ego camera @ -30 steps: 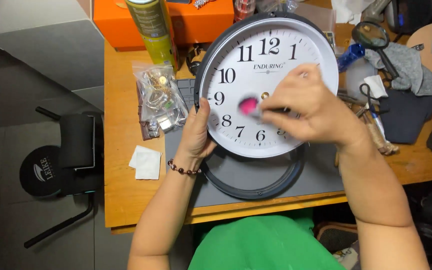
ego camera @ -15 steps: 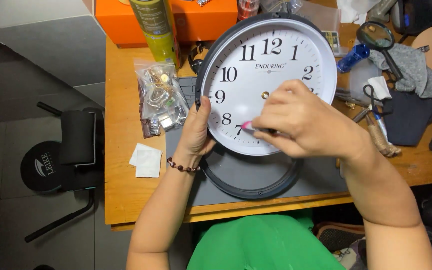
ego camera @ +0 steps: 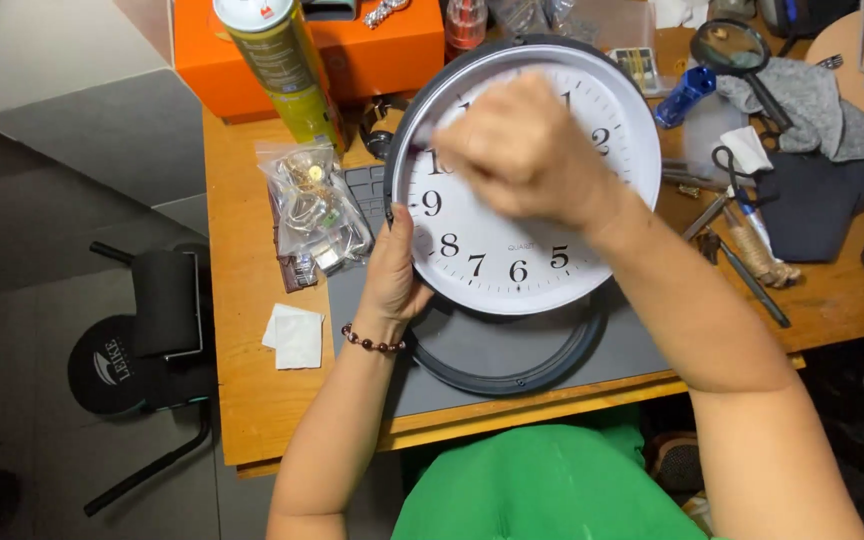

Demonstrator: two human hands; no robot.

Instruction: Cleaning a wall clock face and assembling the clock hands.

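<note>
Clock (ego camera: 512, 250), round and white-faced with a dark grey rim, is tilted up off the grey mat (ego camera: 612, 350) on the wooden table (ego camera: 242, 300), its lower edge resting near a loose dark grey ring (ego camera: 512, 375) that lies flat on the mat below it. The left hand (ego camera: 392, 275) steadies the clock at its left rim, thumb laid on the face just beside the numerals there, fingers hidden behind the case; its grip is closed around the edge. The right hand (ego camera: 522, 150) comes in from the right, forearm crossing the lower right of the dial, and sits bunched over the upper left part of the face. Its fingers are curled together, blurred, with a pale edge showing at the fingertips; whether they pinch something small against the dial or merely press on it, I cannot tell.

The relation that matters: the clock face lies directly under the right hand, which is the nearer one to the centre of the dial, while the left hand stays out at the rim as a brace. The clock has no long axis; its plane leans toward the person.

To the left of the clock lies a clear plastic bag of small metal parts (ego camera: 312, 205), a yellow-green spray can (ego camera: 282, 70) stands before an orange box (ego camera: 372, 45), and a folded white cloth (ego camera: 294, 335) lies near the table's front edge. On the right are a magnifying glass (ego camera: 737, 50), a grey rag (ego camera: 812, 105) and hand tools (ego camera: 742, 250).
</note>
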